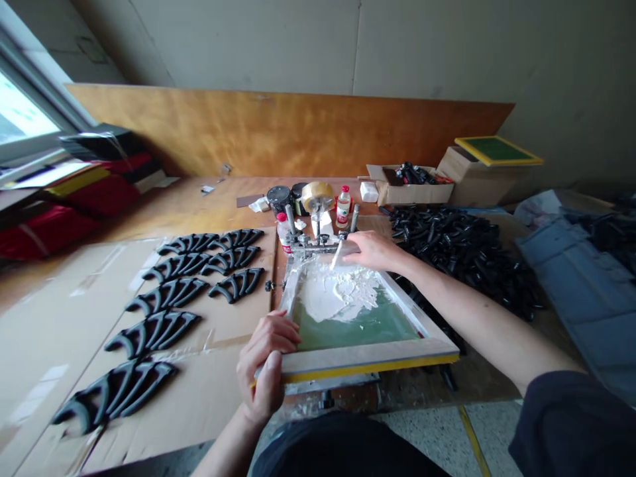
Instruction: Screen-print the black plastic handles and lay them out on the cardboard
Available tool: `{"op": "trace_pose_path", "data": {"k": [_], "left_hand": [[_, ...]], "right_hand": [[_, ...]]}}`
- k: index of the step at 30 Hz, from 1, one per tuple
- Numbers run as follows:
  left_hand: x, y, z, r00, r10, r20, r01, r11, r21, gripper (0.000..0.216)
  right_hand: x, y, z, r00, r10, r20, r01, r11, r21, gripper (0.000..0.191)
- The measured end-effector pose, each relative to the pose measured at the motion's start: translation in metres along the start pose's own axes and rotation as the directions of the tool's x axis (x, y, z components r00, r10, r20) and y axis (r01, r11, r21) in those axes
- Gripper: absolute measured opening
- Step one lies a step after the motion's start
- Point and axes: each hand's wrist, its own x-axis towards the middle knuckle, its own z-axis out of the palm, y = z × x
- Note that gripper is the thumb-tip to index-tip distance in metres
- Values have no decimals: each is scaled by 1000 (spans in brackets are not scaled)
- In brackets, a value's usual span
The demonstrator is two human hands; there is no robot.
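My left hand [265, 361] is closed around the near left corner of a screen printing frame [368, 354], which has pale wooden sides and a yellow lower edge. White paste [338, 295] is spread thickly over the far part of the frame's green mesh [358, 331]. At the far end of the mesh, my right hand [370, 252] grips a pale, flat-edged squeegee [338, 255] that touches the paste. Behind the frame stands a metal clamp [318, 248] with two upright posts.
Curved black handles [163, 295] lie in rows on cardboard [218, 371] at left. A heap of black parts [457, 255] lies at right, near a grey-blue crate [586, 291]. Bottles [342, 209], a tape roll [318, 195] and an open carton [415, 192] stand behind.
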Motion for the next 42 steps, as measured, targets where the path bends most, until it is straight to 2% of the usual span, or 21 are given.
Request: {"op": "trace_pose_path", "data": {"k": [4,10,14,16,17,19,21,24,25,26,27,28,32,35,38,42], "left_hand": [[27,7,2,999,17,-38,-17,1000,-18,33],[63,16,14,985,-68,-159,57,996,-73,38],[45,16,12,977,-147,-154,130,985,-118,52],[22,17,6,962,-257,-93,245,961,-126,64],[8,17,3,939,-340,-59,330,934,-136,66],[-22,15,-1,843,-538,-20,526,831,-182,55],[-50,10,-3,680,-733,-13,701,656,-280,36],[-86,-5,1,381,-924,47,834,321,-449,63],[-96,-12,3,305,-949,74,848,236,-475,66],[-104,-19,6,259,-962,88,856,187,-482,67],[-110,-25,8,243,-966,85,862,175,-475,65],[-115,-31,10,248,-966,70,869,190,-456,62],[-120,-42,12,314,-949,12,898,293,-330,54],[-116,-39,11,326,-945,-2,916,316,-246,58],[-112,-36,12,296,-954,43,913,269,-307,59],[-110,-35,15,247,-967,62,884,199,-423,58]], "right_hand": [[4,3,-14,1000,0,-17,1,999,54,29],[6,8,-30,999,12,-38,-9,997,74,33],[-2,3,-21,999,-1,-45,4,998,58,28],[-8,-1,-9,999,-17,-41,20,998,54,26],[-11,-3,-2,999,-21,-35,23,998,53,25],[-17,-8,13,999,-29,-17,30,998,49,22],[-21,-13,29,999,-38,-3,39,999,37,20],[-23,-19,53,998,-66,-1,66,997,44,18],[-23,-21,62,997,-76,-5,76,996,54,18],[-23,-23,70,996,-87,-8,87,994,65,18],[-24,-25,77,995,-100,-7,100,992,75,18],[-25,-28,84,994,-112,-1,111,991,79,19],[-31,-40,107,990,-129,58,127,991,35,16],[-42,-48,121,983,-172,56,174,984,-23,12],[-61,-52,133,953,-299,53,303,950,-76,3],[-87,-50,136,896,-437,81,444,891,-95,12]]}}
